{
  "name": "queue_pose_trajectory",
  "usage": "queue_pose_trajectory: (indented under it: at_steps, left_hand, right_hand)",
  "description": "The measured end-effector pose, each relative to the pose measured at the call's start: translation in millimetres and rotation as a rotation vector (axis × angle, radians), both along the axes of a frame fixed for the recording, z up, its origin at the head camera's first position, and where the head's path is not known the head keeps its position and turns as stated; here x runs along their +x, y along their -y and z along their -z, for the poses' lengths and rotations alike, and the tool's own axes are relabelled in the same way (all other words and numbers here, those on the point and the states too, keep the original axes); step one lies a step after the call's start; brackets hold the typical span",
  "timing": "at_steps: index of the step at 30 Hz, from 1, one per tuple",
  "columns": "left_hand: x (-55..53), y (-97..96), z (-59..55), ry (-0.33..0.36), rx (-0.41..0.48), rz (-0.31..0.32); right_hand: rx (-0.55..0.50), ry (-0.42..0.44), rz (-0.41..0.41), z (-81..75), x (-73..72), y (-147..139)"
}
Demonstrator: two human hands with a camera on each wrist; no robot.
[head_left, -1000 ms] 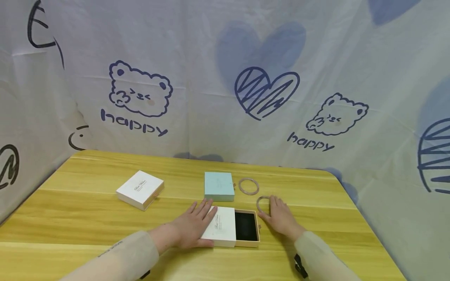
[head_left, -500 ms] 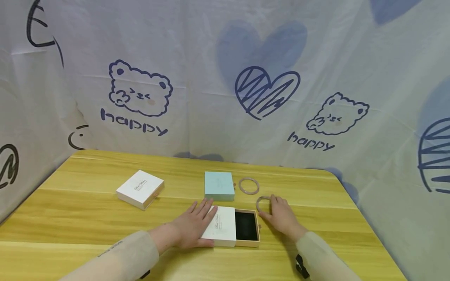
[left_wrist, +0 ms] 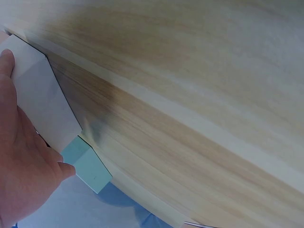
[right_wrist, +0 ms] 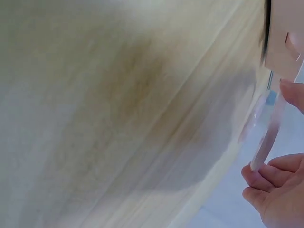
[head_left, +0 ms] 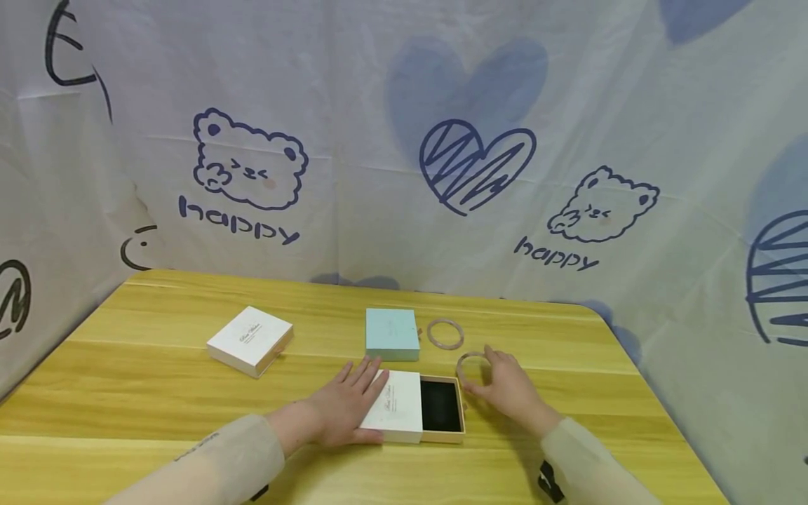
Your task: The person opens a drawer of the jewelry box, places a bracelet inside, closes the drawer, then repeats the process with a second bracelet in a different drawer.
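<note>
Left hand (head_left: 344, 410): grip uncurled, flat atop white cardboard drawer box (head_left: 405, 407).
Right hand (head_left: 510, 388): grip pinching pale round bangle (right_wrist: 271, 133) beside that box.
Surface: yellow wood-grain tabletop (head_left: 158, 400).
Room: white bear-print cloth backdrop (head_left: 366, 210).

I have the left hand (head_left: 344, 412) palm down, fingers extended; the right hand (head_left: 510, 390), nearer the table's right edge (head_left: 653, 414), pinches.
</note>
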State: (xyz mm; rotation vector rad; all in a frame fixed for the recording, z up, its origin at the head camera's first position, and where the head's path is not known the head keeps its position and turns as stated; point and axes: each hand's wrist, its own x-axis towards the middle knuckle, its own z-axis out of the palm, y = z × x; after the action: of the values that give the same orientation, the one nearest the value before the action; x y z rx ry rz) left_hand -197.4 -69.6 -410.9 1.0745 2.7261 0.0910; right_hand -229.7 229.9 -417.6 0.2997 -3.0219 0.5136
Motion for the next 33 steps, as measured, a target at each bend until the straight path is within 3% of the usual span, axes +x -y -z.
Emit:
queue_pose_trajectory:
  at_steps: [11,20,33]
  left_hand:
    - [-1.3,-1.7,0.6,-0.007,-0.013,0.003]
    - [0.5,-1.9,0.0,-0.01,-0.016,-0.002]
    - [1.2,-1.3,-0.7,-0.008,0.008,0.004]
  right_hand:
    - [-0.033,-0.024,-0.019,-9.6,14.9,0]
    - [-0.064,-0.042,-0.079,-14.4,27.8,8]
    - [-0.104,0.013,-0.162,-14.2,36.7,20]
